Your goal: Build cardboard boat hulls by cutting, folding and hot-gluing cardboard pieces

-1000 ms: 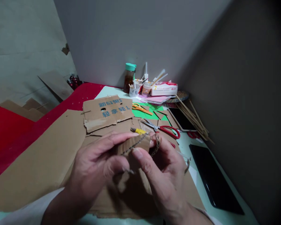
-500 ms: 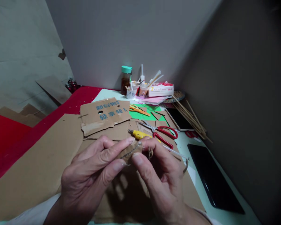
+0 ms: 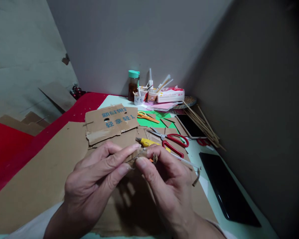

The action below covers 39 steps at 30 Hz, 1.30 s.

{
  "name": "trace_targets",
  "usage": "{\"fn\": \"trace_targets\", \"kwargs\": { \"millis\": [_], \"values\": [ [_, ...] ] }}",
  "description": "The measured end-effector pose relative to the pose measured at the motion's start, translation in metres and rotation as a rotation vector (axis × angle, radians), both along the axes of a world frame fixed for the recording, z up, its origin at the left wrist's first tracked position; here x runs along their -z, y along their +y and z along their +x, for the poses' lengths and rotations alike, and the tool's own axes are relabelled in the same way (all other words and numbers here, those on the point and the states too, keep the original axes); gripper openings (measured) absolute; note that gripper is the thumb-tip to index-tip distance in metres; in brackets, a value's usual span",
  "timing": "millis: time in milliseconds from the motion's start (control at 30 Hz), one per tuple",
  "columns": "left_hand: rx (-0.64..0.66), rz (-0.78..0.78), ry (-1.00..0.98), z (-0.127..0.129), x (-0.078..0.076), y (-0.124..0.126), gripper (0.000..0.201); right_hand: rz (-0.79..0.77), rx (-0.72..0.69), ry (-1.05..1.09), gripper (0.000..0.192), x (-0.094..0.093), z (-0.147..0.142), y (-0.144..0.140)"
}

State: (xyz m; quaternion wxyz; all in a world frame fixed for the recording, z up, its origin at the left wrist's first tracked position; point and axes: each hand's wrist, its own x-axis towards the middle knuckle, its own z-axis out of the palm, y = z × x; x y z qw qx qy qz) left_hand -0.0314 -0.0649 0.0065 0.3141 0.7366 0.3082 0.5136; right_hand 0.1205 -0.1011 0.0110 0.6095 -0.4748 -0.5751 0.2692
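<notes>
My left hand and my right hand meet above the table and pinch a small brown cardboard piece between thumbs and fingertips. Only a sliver of the piece shows; the fingers cover the rest. Just behind the fingers lie a yellow-handled tool and red-handled scissors. Under the hands a large flat cardboard sheet covers the table.
A printed cardboard flap lies behind the hands. Orange scissors rest on green paper. Bamboo sticks, a phone, a black tablet, a jar, cups and a tissue pack stand towards the wall. Red cloth at left.
The cardboard piece was held up broadside a second ago; now it is lower, turned edge-on and almost covered by my fingertips, which have closed in tighter.
</notes>
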Motion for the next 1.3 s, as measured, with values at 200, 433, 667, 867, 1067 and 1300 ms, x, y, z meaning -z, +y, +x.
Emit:
{"fn": "trace_targets", "kwargs": {
  "millis": [200,433,667,867,1067,1300],
  "values": [
    [-0.046,-0.025,0.034,-0.005,-0.003,0.008,0.042,-0.044,-0.038,0.009,0.007,0.001,0.006,0.004],
    [0.116,-0.37,-0.157,-0.007,-0.016,0.01,0.012,0.127,-0.111,-0.15,0.009,-0.001,0.004,0.002],
    [0.232,-0.496,-0.125,-0.008,-0.021,0.012,0.011,0.106,-0.187,-0.147,0.012,-0.005,0.003,-0.004],
    [0.189,-0.332,-0.097,-0.007,-0.016,0.006,0.014,0.13,-0.152,-0.121,0.014,-0.006,-0.004,-0.007],
    [0.125,-0.186,-0.062,-0.004,-0.018,0.002,0.018,0.124,-0.091,-0.123,0.017,-0.002,-0.009,-0.009],
    [0.2,-0.257,-0.127,-0.005,-0.014,0.009,0.014,0.213,-0.122,-0.165,0.013,0.002,-0.003,-0.002]
  ]
}}
